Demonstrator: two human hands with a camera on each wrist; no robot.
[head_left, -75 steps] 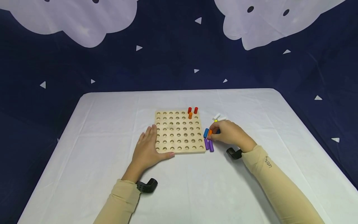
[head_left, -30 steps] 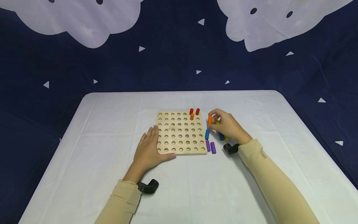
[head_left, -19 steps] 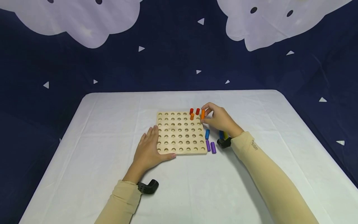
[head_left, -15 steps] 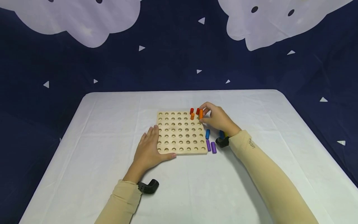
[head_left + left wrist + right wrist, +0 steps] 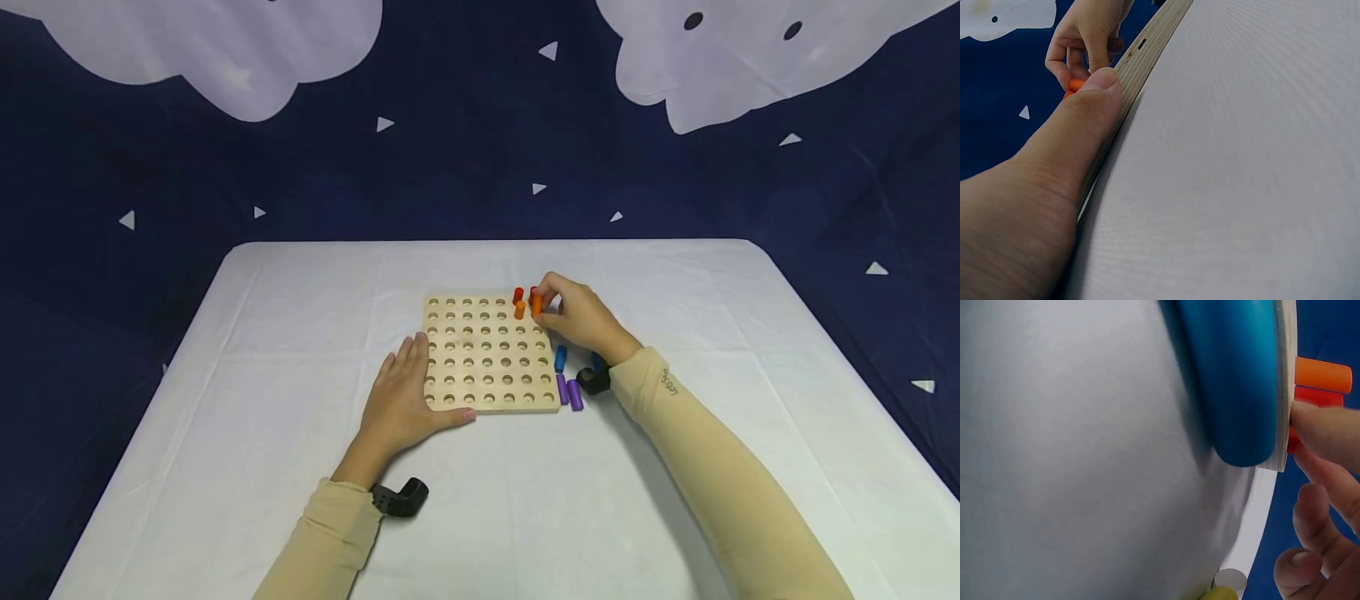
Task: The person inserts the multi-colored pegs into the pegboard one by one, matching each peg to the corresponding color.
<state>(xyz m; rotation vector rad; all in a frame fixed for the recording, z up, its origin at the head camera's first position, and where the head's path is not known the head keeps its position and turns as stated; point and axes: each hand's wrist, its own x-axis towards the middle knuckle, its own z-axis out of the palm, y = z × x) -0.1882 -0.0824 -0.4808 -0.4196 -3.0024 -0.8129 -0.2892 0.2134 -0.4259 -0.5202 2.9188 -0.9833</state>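
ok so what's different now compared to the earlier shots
The right hand took hold of an orange peg lying right of the board, lifted it and carried it leftward and away from the person, to the second row's right end. Unchanged: the left hand against the board's left edge, the red pegs and the other orange peg standing in it.

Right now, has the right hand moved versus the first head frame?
Yes. Against the pegboard, the right hand has moved left and farther back, from beside the pegboard's right edge to its far right corner.
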